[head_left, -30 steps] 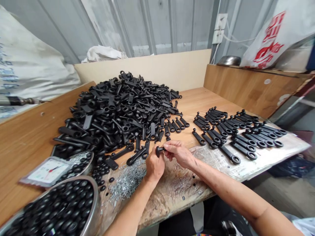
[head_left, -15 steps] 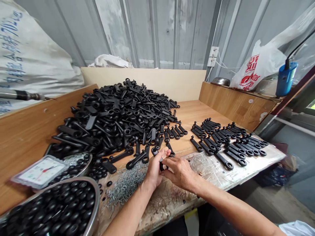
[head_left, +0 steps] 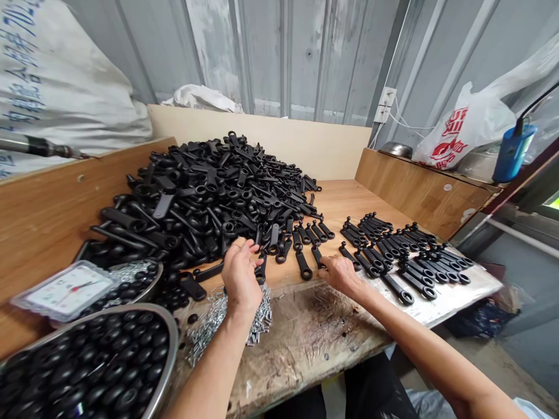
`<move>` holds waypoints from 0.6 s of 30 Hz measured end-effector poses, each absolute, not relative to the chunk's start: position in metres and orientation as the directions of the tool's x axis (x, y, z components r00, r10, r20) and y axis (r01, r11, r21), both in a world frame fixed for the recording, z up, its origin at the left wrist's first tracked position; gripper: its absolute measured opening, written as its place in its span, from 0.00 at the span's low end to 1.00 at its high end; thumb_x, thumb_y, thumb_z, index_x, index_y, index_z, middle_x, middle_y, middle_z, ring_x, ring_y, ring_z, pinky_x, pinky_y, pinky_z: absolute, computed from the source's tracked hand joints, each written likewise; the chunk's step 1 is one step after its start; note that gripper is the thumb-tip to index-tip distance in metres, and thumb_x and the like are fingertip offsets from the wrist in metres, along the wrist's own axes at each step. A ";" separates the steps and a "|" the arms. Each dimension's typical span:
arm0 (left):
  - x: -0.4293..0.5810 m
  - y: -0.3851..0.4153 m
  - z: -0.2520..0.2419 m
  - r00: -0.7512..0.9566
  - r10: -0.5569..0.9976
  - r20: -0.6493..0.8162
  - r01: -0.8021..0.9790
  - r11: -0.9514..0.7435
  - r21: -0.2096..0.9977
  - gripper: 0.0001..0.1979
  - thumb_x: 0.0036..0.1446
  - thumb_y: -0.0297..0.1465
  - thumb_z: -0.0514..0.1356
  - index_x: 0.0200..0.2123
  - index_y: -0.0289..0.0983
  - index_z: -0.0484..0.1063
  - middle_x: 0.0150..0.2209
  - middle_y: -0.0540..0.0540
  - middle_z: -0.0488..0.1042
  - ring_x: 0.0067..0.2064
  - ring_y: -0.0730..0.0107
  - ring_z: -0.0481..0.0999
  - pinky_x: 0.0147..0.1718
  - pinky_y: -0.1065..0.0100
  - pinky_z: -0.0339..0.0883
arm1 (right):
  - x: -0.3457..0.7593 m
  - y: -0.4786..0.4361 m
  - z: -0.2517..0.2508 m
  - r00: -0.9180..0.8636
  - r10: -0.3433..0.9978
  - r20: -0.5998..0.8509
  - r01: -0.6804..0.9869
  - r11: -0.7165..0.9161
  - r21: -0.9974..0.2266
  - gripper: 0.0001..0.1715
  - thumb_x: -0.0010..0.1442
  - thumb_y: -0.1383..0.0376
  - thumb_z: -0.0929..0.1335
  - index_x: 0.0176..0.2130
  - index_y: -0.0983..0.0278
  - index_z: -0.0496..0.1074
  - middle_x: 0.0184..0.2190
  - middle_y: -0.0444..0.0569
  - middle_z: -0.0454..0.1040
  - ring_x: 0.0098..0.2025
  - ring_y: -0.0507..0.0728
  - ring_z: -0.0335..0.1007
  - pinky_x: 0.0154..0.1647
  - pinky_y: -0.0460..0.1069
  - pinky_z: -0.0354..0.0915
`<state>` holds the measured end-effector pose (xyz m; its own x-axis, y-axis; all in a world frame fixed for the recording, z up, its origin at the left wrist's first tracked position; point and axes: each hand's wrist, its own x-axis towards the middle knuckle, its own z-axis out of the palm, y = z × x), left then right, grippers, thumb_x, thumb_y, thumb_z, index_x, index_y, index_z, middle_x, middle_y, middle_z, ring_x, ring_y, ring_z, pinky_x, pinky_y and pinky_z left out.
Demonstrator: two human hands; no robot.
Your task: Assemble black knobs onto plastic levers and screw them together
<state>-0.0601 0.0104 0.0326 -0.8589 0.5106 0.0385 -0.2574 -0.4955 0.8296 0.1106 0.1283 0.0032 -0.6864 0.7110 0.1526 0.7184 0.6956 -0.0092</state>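
Note:
My left hand (head_left: 239,273) is open with its fingers spread, just in front of a big heap of black levers with ring ends (head_left: 205,198). It holds nothing I can see. My right hand (head_left: 343,274) is at the near end of neat rows of matching levers (head_left: 402,259). Its fingertips rest on the end of a black lever (head_left: 317,256), and I cannot tell whether they grip it. Another lever (head_left: 303,265) lies on the wooden table (head_left: 305,343) between my hands. Loose silver pins (head_left: 262,320) spread below my left wrist.
A steel bowl (head_left: 168,331) of black round knobs sits at the near left, with a smaller bowl (head_left: 155,273) and a packaged clock (head_left: 65,291) behind it. A wooden board (head_left: 262,145) and corrugated wall back the table. A red-printed plastic bag (head_left: 458,139) sits at the right.
My hands were together around a small black piece and have moved apart, the left towards the heap and the right towards the rows. The view has also shifted slightly.

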 end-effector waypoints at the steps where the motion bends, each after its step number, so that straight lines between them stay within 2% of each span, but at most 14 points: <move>1: -0.063 0.010 0.034 -0.871 0.488 0.052 -0.241 -0.516 0.822 0.19 0.42 0.40 0.59 0.37 0.36 0.65 0.39 0.45 0.69 0.43 0.65 0.69 0.27 0.73 0.61 | 0.108 0.131 0.000 -0.691 0.707 0.151 0.714 0.700 -0.008 0.08 0.54 0.66 0.64 0.32 0.65 0.72 0.32 0.54 0.74 0.37 0.60 0.70 0.33 0.47 0.57; 5: -0.060 0.010 0.029 -0.860 0.509 0.033 -0.246 -0.470 0.848 0.20 0.43 0.39 0.59 0.38 0.34 0.66 0.36 0.44 0.70 0.37 0.66 0.71 0.25 0.73 0.60 | 0.104 0.133 -0.002 -0.711 0.685 0.159 0.692 0.722 -0.013 0.09 0.56 0.65 0.64 0.33 0.66 0.73 0.32 0.54 0.74 0.37 0.60 0.70 0.33 0.47 0.58; 7: -0.053 0.012 0.023 -0.794 0.608 -0.006 -0.286 -0.365 0.886 0.20 0.43 0.39 0.59 0.38 0.32 0.67 0.35 0.43 0.71 0.34 0.67 0.71 0.24 0.74 0.59 | 0.103 0.127 0.005 -0.719 0.665 0.202 0.671 0.740 -0.046 0.11 0.57 0.65 0.63 0.36 0.66 0.73 0.32 0.53 0.74 0.37 0.59 0.69 0.34 0.47 0.58; 9: -0.047 0.013 0.019 -0.688 0.724 -0.045 -0.322 -0.249 0.914 0.20 0.44 0.39 0.60 0.38 0.31 0.68 0.34 0.42 0.71 0.34 0.67 0.71 0.23 0.74 0.59 | 0.098 0.117 0.014 -0.719 0.619 0.315 0.611 0.780 -0.137 0.12 0.57 0.63 0.64 0.38 0.66 0.73 0.32 0.52 0.74 0.36 0.58 0.69 0.34 0.47 0.59; 11: -0.043 0.013 0.017 -0.577 0.815 -0.048 -0.352 -0.195 0.916 0.19 0.45 0.40 0.61 0.38 0.32 0.70 0.36 0.42 0.72 0.36 0.67 0.71 0.24 0.74 0.60 | 0.088 0.103 0.025 -0.709 0.538 0.456 0.486 0.841 -0.238 0.12 0.56 0.63 0.65 0.39 0.67 0.73 0.29 0.50 0.73 0.32 0.57 0.69 0.33 0.47 0.59; 13: -0.041 0.013 0.020 -0.476 0.879 -0.023 -0.448 -0.220 0.867 0.17 0.46 0.39 0.62 0.37 0.34 0.70 0.35 0.45 0.72 0.35 0.70 0.71 0.24 0.75 0.60 | 0.076 0.087 0.034 -0.716 0.431 0.550 0.328 0.902 -0.280 0.11 0.55 0.64 0.65 0.37 0.67 0.72 0.27 0.49 0.72 0.30 0.56 0.67 0.31 0.47 0.59; 16: -0.042 0.009 0.026 -0.377 0.926 -0.028 -0.650 -0.243 0.720 0.13 0.44 0.36 0.63 0.31 0.33 0.69 0.28 0.49 0.70 0.26 0.76 0.67 0.22 0.76 0.59 | 0.063 0.066 0.044 -0.775 0.243 0.584 0.113 0.962 -0.250 0.09 0.57 0.66 0.63 0.35 0.66 0.72 0.30 0.52 0.73 0.34 0.57 0.68 0.34 0.48 0.61; 18: -0.042 0.007 0.029 -0.436 0.896 -0.079 -0.669 -0.264 0.694 0.13 0.43 0.36 0.62 0.27 0.32 0.68 0.24 0.48 0.69 0.24 0.76 0.67 0.21 0.75 0.60 | 0.064 0.058 0.045 -0.794 0.121 0.596 -0.002 0.980 -0.201 0.11 0.60 0.65 0.62 0.38 0.65 0.72 0.39 0.55 0.73 0.42 0.59 0.68 0.39 0.50 0.62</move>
